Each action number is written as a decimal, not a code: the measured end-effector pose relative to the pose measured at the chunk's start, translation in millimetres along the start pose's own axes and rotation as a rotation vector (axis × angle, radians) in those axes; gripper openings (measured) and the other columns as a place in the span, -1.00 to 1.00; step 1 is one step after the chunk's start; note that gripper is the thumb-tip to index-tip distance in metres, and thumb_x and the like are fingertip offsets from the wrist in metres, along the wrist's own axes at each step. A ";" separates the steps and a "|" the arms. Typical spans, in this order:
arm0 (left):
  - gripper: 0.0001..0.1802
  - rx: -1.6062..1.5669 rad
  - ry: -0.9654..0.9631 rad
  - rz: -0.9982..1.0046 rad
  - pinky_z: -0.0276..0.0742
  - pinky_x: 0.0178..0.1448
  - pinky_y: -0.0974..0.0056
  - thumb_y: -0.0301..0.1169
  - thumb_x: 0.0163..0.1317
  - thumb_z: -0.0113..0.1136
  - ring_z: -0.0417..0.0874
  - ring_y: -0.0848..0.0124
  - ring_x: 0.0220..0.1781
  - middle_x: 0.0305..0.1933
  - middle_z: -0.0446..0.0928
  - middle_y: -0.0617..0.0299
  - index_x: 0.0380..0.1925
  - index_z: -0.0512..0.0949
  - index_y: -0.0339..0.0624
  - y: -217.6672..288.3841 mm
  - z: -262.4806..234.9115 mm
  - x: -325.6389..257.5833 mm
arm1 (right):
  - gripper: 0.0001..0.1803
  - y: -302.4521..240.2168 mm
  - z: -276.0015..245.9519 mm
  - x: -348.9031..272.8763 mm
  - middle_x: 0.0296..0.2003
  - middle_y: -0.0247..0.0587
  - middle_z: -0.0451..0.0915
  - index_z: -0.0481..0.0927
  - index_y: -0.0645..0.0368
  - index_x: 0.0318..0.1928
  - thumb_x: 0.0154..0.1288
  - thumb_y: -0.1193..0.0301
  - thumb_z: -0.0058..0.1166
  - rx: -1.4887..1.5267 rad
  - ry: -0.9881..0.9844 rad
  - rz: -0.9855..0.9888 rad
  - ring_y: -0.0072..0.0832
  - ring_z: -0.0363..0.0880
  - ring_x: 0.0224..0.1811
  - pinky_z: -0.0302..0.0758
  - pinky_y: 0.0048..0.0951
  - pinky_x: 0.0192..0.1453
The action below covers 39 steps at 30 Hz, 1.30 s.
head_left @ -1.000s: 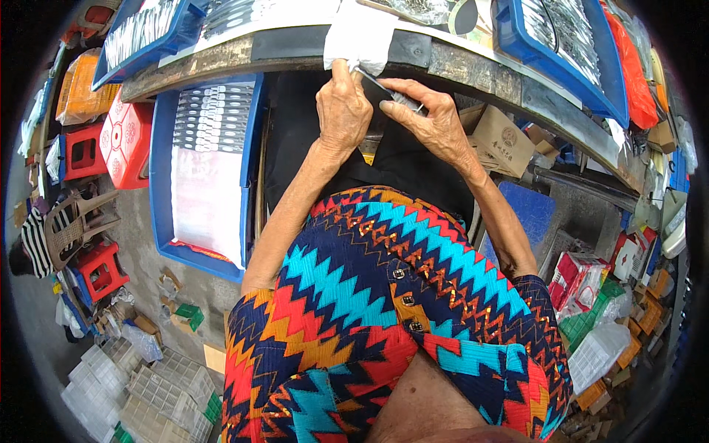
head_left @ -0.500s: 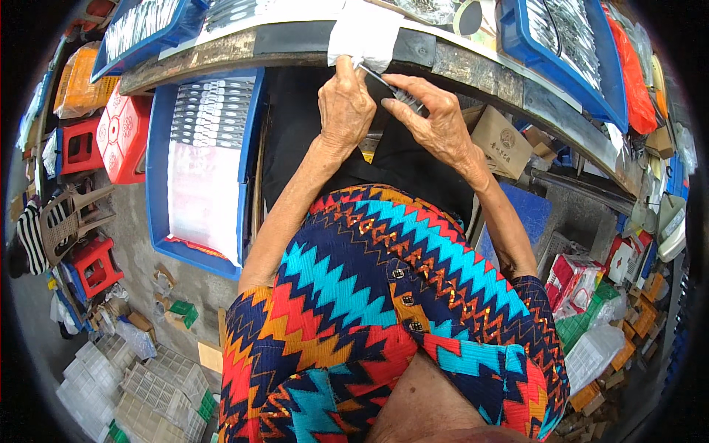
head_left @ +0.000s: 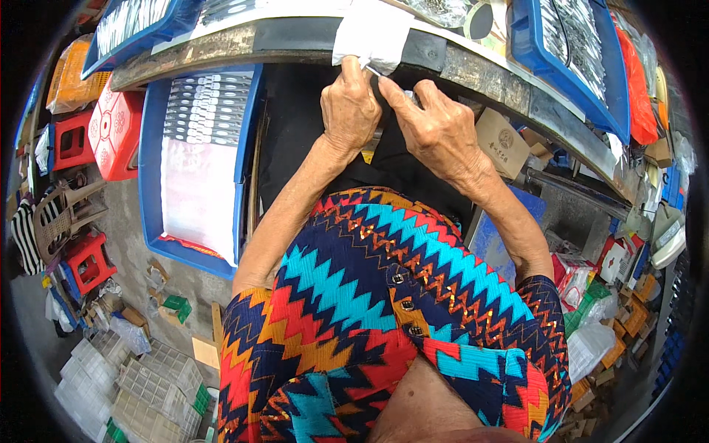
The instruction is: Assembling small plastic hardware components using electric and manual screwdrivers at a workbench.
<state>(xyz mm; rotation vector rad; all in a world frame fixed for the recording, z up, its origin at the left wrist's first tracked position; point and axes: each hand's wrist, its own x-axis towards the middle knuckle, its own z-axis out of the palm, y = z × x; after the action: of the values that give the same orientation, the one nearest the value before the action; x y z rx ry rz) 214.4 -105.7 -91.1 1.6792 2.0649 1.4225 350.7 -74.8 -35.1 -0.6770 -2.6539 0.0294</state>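
Note:
A white cloth (head_left: 373, 35) is draped over the edge of the workbench (head_left: 295, 38). My left hand (head_left: 350, 109) is closed at the cloth's lower edge; what its fingertips pinch is hidden. Just to the right, my right hand (head_left: 439, 129) is closed around a slim tool (head_left: 374, 71), its thin metal end pointing at my left fingertips. The fingers cover most of the tool's handle. Left of my arms, a blue tray (head_left: 152, 177) holds rows of dark-handled tools (head_left: 203, 111) with white oval marks, and a pale sheet (head_left: 196, 188) lies below them.
Another blue tray (head_left: 620, 111) of packed pieces stands on the bench at right, and one more (head_left: 111, 60) at far left. A cardboard box (head_left: 501, 144) sits under the bench. Red stools (head_left: 88, 262) and grey plastic crates (head_left: 151, 391) are on the floor at left.
My right hand has turned and moved in closer to my left, now hiding the dark handle seen before. My left hand stays at the cloth's edge; the view has shifted slightly.

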 end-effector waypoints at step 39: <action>-0.89 0.111 0.059 -0.011 0.38 -0.51 -0.04 -0.49 0.18 -0.10 0.54 -0.12 -0.46 -0.57 0.46 -0.22 -0.34 0.27 -0.30 0.9 1.7 0.1 | -0.65 11.2 0.2 5.9 -0.62 -0.19 0.51 0.56 0.29 -0.15 0.02 0.39 0.09 1.161 -0.116 0.541 -0.69 0.41 -0.62 0.34 -0.60 -0.64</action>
<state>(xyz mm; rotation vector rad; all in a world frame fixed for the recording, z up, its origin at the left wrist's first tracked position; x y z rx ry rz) 216.0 -104.7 -91.3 1.6824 2.2192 1.3952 351.0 -62.2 -34.4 -0.8892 -1.9292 1.6062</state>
